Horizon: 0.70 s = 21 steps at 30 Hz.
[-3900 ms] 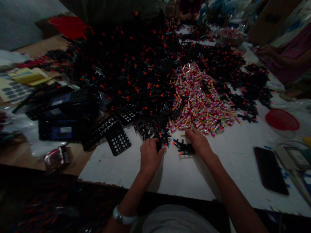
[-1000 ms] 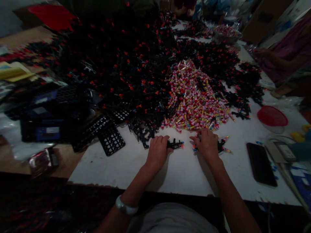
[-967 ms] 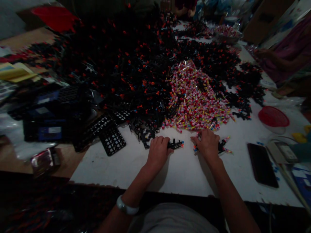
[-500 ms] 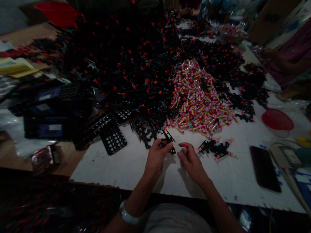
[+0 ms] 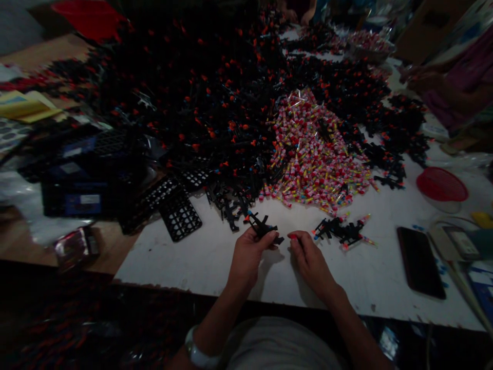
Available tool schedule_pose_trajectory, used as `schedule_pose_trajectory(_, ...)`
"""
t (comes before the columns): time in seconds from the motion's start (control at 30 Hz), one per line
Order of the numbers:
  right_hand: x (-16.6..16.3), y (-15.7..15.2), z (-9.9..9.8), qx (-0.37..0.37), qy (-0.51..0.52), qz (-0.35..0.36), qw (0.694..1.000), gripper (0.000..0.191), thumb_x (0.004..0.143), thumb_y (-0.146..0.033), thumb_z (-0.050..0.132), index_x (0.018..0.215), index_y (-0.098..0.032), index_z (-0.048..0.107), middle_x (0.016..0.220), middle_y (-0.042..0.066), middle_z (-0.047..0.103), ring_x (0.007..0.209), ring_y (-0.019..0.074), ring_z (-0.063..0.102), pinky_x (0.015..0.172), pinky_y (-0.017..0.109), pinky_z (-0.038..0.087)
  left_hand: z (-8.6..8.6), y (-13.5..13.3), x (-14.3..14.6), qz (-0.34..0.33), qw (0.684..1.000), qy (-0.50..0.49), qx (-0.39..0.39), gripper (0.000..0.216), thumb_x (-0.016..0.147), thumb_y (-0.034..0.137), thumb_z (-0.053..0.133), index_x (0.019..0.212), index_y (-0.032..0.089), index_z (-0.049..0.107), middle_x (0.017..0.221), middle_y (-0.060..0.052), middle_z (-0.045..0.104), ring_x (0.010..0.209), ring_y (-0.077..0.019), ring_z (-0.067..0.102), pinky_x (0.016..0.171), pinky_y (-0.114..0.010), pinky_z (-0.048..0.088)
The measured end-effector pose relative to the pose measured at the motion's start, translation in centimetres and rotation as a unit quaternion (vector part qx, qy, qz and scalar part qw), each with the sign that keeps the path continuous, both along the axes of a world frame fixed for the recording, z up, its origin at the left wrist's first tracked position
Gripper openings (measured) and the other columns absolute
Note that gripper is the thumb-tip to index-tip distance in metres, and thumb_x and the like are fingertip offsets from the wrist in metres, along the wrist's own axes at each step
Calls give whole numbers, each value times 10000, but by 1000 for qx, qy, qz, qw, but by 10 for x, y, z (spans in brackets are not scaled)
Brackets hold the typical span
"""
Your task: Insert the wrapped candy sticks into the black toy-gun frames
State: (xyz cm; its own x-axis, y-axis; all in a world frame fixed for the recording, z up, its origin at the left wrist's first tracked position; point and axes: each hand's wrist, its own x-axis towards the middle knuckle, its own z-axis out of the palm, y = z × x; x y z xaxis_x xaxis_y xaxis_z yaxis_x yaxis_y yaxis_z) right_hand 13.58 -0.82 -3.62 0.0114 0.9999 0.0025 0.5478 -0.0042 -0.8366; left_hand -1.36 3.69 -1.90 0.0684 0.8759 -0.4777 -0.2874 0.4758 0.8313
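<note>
My left hand is closed on a small black plastic toy piece, held just above the white table. My right hand sits close beside it, fingers pinched on a small red-tipped wrapped candy. A little group of finished black pieces with candies lies to the right of my right hand. Beyond my hands spreads a heap of pink and yellow wrapped candies, and behind that a large pile of black pieces with orange tips.
A black grid tray and dark blue boxes lie at the left. A dark phone and a red mesh bowl sit at the right. Another person's arm in a purple sleeve rests at the far right.
Both hands lifted off the table and came together. The left took up a black piece, the right a candy, leaving the small group of pieces lying at the right.
</note>
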Motion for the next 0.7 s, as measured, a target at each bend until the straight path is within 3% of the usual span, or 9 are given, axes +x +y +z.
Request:
schedule_pose_trajectory(0.3,1,3,-3,32,2,26,999,241,949,-309,378,1045,-202,571,952,56,647,861,159,606,785,276,487,1,-1,4,6,999,33,19,272,635,331,757,801,135,667,751,-39,698,626,-111,558,622,-237,435)
schedule_pose_trajectory(0.7,2,5,-5,-9,64,26,998,322,947,-370,368,1060,-212,626,935,48,664,798,148,609,741,260,492,-6,-3,5,15,998,42,51,216,671,298,729,810,147,660,752,-27,697,650,-110,555,652,-244,427)
